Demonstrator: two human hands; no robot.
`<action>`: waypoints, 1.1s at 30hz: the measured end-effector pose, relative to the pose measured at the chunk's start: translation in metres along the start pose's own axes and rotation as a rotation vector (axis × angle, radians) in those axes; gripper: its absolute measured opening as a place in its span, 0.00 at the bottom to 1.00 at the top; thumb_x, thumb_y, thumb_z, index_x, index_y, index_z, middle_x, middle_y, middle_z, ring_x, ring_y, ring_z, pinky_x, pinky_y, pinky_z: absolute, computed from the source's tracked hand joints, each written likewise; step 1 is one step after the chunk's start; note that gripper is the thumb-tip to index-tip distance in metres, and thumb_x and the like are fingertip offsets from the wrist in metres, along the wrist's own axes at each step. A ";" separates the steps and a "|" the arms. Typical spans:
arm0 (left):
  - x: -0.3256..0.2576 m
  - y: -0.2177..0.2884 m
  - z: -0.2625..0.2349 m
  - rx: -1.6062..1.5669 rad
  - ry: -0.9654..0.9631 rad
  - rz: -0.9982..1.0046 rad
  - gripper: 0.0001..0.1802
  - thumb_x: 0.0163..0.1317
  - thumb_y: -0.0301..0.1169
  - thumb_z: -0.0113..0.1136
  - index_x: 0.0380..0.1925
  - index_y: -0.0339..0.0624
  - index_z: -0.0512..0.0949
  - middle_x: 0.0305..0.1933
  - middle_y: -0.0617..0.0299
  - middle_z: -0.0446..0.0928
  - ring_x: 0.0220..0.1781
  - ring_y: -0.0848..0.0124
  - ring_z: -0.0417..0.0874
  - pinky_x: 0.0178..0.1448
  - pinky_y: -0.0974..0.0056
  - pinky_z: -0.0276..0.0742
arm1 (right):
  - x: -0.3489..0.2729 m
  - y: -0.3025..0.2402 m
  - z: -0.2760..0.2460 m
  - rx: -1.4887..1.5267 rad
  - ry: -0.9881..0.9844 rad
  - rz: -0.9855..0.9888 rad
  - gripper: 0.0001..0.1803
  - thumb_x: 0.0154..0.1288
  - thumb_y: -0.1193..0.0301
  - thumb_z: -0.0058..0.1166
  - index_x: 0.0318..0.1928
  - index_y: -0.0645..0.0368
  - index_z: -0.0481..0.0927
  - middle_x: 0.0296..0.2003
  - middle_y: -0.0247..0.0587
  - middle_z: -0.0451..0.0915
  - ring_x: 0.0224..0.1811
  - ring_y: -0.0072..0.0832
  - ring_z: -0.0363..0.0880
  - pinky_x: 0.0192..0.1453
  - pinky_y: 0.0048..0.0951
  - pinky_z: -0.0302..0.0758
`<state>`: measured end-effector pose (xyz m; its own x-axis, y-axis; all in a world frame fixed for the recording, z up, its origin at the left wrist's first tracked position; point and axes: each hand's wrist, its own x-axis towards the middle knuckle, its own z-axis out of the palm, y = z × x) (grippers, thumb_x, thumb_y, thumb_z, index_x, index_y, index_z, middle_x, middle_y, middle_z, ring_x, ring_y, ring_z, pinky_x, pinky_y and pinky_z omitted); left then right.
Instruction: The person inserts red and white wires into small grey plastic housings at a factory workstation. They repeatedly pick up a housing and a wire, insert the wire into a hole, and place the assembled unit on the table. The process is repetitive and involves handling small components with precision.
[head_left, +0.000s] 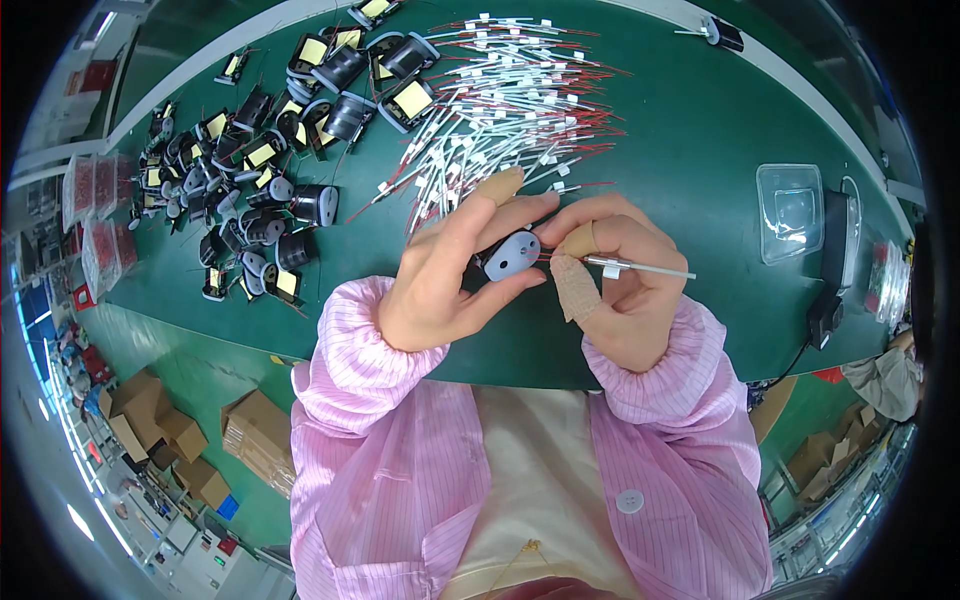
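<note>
My left hand (440, 270) is closed round a small black cylindrical part with a grey oval end cap (512, 257), the cap turned toward me. Close beside it, my right hand (625, 270) pinches a thin wire lead (640, 268) with a white sleeve and a small white tag. Thin red strands run between the part and my right fingertips; whether they are joined to the part is hidden. Tan tape covers several of my fingertips. Just beyond my hands lies a wide pile of similar white and red wire leads (510, 110).
Many black parts with grey caps (265, 225) are heaped on the green table (700, 150) at the left. One more black part (722, 35) lies far right. A clear plastic tray (790, 212) stands at right beside a black device (828, 310). Cardboard boxes (255, 440) sit on the floor.
</note>
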<state>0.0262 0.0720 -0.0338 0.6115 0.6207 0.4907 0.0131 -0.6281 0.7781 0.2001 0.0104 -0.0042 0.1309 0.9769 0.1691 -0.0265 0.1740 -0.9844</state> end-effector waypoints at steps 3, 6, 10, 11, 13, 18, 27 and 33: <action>0.002 0.005 -0.005 -0.008 -0.062 -0.076 0.52 0.50 0.21 0.72 0.71 0.38 0.49 0.55 0.37 0.77 0.58 0.43 0.79 0.58 0.51 0.76 | 0.002 0.004 -0.002 -0.104 -0.015 -0.132 0.09 0.48 0.89 0.59 0.32 0.67 0.79 0.37 0.46 0.79 0.30 0.25 0.79 0.31 0.21 0.76; 0.003 0.006 -0.006 0.000 -0.081 -0.049 0.52 0.50 0.21 0.72 0.71 0.38 0.48 0.55 0.36 0.76 0.58 0.43 0.78 0.58 0.51 0.75 | 0.002 0.002 -0.001 -0.137 0.004 -0.125 0.09 0.47 0.89 0.59 0.31 0.66 0.79 0.36 0.45 0.80 0.30 0.26 0.80 0.31 0.23 0.76; 0.001 0.005 -0.004 -0.057 -0.038 -0.057 0.45 0.53 0.18 0.67 0.68 0.30 0.51 0.55 0.38 0.78 0.58 0.50 0.80 0.63 0.55 0.72 | -0.001 -0.003 -0.001 -0.094 -0.018 -0.049 0.09 0.47 0.89 0.60 0.30 0.66 0.78 0.35 0.45 0.80 0.31 0.26 0.81 0.33 0.23 0.76; 0.001 0.005 -0.005 -0.059 -0.043 -0.054 0.45 0.53 0.19 0.67 0.68 0.30 0.51 0.54 0.38 0.78 0.58 0.51 0.80 0.63 0.55 0.71 | -0.001 -0.003 -0.001 -0.093 -0.023 -0.055 0.09 0.47 0.89 0.60 0.30 0.66 0.78 0.35 0.45 0.80 0.31 0.26 0.81 0.33 0.23 0.76; 0.002 0.005 -0.006 -0.055 -0.058 -0.050 0.48 0.52 0.19 0.68 0.69 0.32 0.50 0.55 0.37 0.77 0.57 0.48 0.80 0.62 0.53 0.72 | -0.001 -0.002 -0.002 -0.103 -0.029 -0.075 0.09 0.47 0.89 0.60 0.30 0.66 0.78 0.35 0.44 0.80 0.30 0.26 0.80 0.33 0.23 0.76; 0.003 0.005 -0.008 -0.017 -0.093 -0.034 0.53 0.49 0.20 0.72 0.71 0.38 0.48 0.55 0.36 0.76 0.56 0.42 0.80 0.59 0.50 0.74 | -0.002 -0.002 0.001 -0.105 0.008 -0.083 0.09 0.48 0.88 0.60 0.29 0.65 0.78 0.35 0.44 0.80 0.28 0.25 0.79 0.31 0.22 0.75; 0.004 0.003 -0.009 -0.023 -0.124 -0.016 0.53 0.48 0.18 0.70 0.71 0.36 0.48 0.56 0.35 0.75 0.55 0.43 0.80 0.61 0.50 0.73 | 0.001 -0.006 0.003 -0.264 -0.041 -0.179 0.10 0.45 0.88 0.61 0.28 0.64 0.76 0.32 0.42 0.78 0.25 0.30 0.78 0.28 0.26 0.74; 0.004 0.006 -0.011 -0.036 -0.158 -0.053 0.52 0.49 0.17 0.69 0.71 0.37 0.47 0.58 0.35 0.74 0.56 0.43 0.80 0.62 0.49 0.72 | 0.003 -0.007 0.002 -0.342 -0.060 -0.267 0.13 0.43 0.88 0.61 0.30 0.63 0.74 0.31 0.42 0.76 0.25 0.35 0.76 0.27 0.29 0.73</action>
<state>0.0207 0.0759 -0.0227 0.7274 0.5691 0.3834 0.0218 -0.5776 0.8160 0.1983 0.0130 0.0032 0.0310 0.9105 0.4124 0.3318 0.3798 -0.8635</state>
